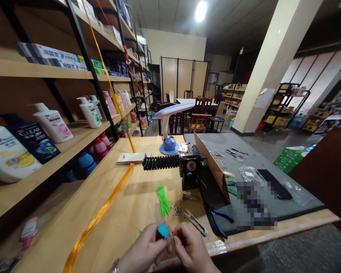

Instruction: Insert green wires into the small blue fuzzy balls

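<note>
My left hand [148, 245] is closed at the table's front edge, gripping a small bright-blue piece with a scalloped rim [163, 230]. Close beside it, my right hand [191, 246] pinches with thumb and fingers; a tiny orange bit [172, 230] shows at its fingertips, its kind too small to tell. Just beyond the hands lie a bundle of bright green cords [163, 201] and a scatter of small beads [176, 211]. Thread snips [196, 222] rest to the right of the beads, and blue-handled pliers [220, 222] lie farther right.
Orange threads [102, 212] run down the table's left side. Behind stand a black machine with a ridged shaft [161, 162] and a blue-white desk lamp [169, 144]. An upright cardboard sheet [211, 167] borders the grey mat [261, 159]. Shelves of bottles [53, 123] line the left.
</note>
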Available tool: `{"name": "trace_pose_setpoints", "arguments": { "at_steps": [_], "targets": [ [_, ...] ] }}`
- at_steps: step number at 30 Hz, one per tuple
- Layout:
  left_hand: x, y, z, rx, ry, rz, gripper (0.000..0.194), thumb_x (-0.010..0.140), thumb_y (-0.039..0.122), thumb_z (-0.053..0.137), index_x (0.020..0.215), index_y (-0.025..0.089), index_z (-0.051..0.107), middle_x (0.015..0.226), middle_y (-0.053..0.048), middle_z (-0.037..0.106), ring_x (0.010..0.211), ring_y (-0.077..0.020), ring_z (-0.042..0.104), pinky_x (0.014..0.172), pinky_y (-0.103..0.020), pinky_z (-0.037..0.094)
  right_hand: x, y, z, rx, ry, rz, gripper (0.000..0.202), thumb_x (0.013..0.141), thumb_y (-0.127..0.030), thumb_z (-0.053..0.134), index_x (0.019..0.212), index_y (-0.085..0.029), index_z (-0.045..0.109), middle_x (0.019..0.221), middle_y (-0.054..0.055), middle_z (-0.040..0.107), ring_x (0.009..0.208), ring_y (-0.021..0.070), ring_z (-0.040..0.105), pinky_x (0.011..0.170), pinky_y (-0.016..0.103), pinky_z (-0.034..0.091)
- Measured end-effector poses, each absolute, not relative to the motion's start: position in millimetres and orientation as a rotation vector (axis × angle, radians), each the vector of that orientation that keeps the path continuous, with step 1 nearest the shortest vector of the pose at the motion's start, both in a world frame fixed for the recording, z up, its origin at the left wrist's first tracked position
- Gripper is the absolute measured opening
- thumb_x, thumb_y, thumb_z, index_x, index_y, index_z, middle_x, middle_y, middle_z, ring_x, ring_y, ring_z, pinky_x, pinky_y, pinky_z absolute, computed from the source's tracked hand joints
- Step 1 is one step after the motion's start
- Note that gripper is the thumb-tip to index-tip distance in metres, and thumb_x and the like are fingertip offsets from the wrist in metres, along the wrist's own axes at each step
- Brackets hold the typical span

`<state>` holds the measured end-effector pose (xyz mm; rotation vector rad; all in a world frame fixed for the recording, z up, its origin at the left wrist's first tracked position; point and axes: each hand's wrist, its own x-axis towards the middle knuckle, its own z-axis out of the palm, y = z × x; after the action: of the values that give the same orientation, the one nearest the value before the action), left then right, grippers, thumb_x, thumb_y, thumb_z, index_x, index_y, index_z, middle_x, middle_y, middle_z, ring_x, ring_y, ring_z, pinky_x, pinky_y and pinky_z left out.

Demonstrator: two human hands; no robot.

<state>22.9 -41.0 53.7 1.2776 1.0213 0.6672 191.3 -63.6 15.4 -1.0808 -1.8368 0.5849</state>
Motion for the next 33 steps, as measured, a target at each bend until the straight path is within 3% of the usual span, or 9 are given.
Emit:
{"name": "trace_pose_setpoints", "arguments": {
  "at_steps": [3, 7, 23, 33],
  "targets": [
    [23.1, -41.9, 53.3, 1.296, 1.076, 0.743, 0.032, 0.072, 0.046, 0.074, 0.070, 0.018, 0.058, 0.059, 0.005, 0.054, 0.055, -0.0130, 0.047, 0.052, -0.025, 0.036, 191.3, -65.6, 12.9, -1.086, -1.833, 0.546, 0.009, 0.086, -0.018, 0.048, 0.079, -0.022, 0.053, 0.067, -0.001, 0.059, 0.060, 0.0146, 0.057, 0.056, 0.022, 0.039],
    [22.2, -44.0, 50.1, 1.386, 1.065, 0.822, 0.029, 0.073, 0.043, 0.074, 0.068, 0.018, 0.061, 0.065, 0.002, 0.057, 0.068, -0.0172, 0.051, 0.065, -0.028, 0.041, 190.4, -66.3, 12.6, -1.087, -1.833, 0.545, 0.009, 0.085, -0.017, 0.048, 0.079, -0.023, 0.051, 0.067, -0.001, 0.058, 0.060, 0.0146, 0.056, 0.056, 0.023, 0.038],
    [30.1, -56.0, 43.5, 1.610, 1.248, 0.817, 0.012, 0.081, 0.027, 0.061, 0.073, 0.022, 0.054, 0.065, 0.003, 0.058, 0.062, -0.0159, 0.052, 0.061, -0.025, 0.040, 182.7, -65.9, 0.8, -1.077, -1.811, 0.505, 0.010, 0.084, -0.019, 0.047, 0.076, -0.023, 0.048, 0.065, -0.002, 0.056, 0.057, 0.0144, 0.054, 0.054, 0.023, 0.036],
    [29.3, -51.5, 43.9, 1.457, 1.161, 0.863, 0.020, 0.079, 0.038, 0.061, 0.075, 0.018, 0.059, 0.072, -0.003, 0.061, 0.072, -0.0214, 0.058, 0.069, -0.030, 0.046, 182.5, -64.5, -0.5, -1.154, -1.622, 0.756, 0.011, 0.085, -0.023, 0.049, 0.074, -0.022, 0.048, 0.066, -0.002, 0.051, 0.060, 0.0143, 0.050, 0.055, 0.023, 0.035]
  ]
}}
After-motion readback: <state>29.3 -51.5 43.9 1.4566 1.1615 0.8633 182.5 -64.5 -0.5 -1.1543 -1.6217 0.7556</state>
